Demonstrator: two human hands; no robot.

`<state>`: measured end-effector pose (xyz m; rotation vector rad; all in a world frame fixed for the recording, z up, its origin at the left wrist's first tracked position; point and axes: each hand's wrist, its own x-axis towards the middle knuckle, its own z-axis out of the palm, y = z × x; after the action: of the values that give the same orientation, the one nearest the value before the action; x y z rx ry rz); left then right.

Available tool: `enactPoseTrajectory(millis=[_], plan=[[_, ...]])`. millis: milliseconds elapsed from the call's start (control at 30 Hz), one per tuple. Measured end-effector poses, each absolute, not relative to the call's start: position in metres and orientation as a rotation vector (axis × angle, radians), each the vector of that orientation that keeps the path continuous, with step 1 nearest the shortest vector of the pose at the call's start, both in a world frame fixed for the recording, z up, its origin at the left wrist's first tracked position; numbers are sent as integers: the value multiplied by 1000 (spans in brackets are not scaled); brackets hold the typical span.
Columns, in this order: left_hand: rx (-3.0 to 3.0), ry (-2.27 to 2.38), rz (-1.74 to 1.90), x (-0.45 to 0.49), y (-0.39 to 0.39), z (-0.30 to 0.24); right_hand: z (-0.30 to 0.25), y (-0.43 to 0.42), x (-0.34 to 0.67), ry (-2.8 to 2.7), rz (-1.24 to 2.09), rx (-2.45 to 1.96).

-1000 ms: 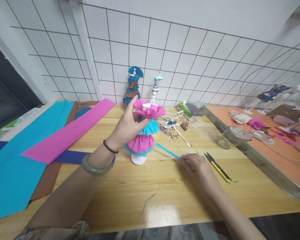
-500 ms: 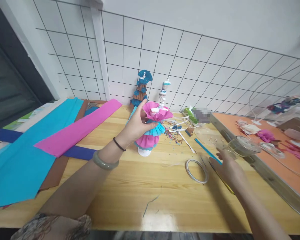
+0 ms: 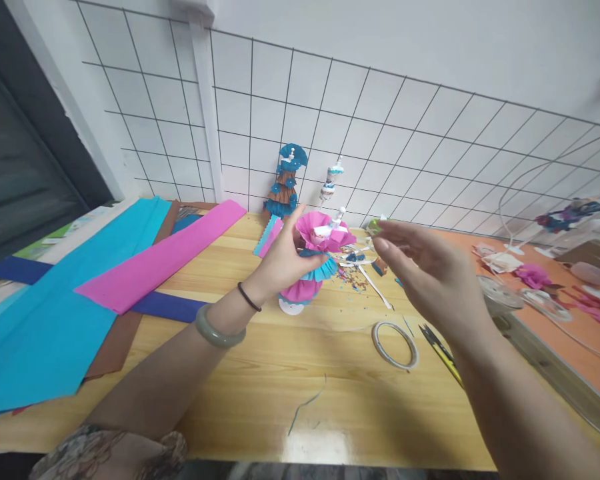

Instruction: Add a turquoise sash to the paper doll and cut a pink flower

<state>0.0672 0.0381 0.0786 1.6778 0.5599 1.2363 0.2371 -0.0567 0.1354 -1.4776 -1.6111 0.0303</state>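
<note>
My left hand [image 3: 287, 257] is closed around the side of a tiered crepe-paper tower [image 3: 303, 291] with ruffles in pink and light blue. A white piece with a small knobbed tip [image 3: 336, 230] rises from its top pink ruffle. The tower stands on the table on a white round base. My right hand [image 3: 430, 273] is raised in the air to the right of the tower, apart from it. Its thumb and fingertips are close together, and anything between them is too small to make out.
A tape roll [image 3: 395, 345] and yellow-handled scissors [image 3: 447, 360] lie at right. Paper scraps [image 3: 355, 280] lie behind the tower. Folded crepe-paper sheets [image 3: 165, 260] cover the left. A blue and brown paper tower [image 3: 284, 183] stands by the wall.
My right hand has risen from the table at right and moved left and up towards the tower. My left hand keeps its hold, and the tower top shows slightly further right.
</note>
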Motion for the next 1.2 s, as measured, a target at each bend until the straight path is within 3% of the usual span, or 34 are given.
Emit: enactPoseTrajectory(millis=[333,633,1200], plan=[[1663,601,1286,72,30,79,168,-24,206,-1816,105,-1466],[1688,571,1175,69,29,82,183,-8,246,-1898,72,-1575],[1413,649,936,69,43,76,167,35,297,-1624,403,-1658]])
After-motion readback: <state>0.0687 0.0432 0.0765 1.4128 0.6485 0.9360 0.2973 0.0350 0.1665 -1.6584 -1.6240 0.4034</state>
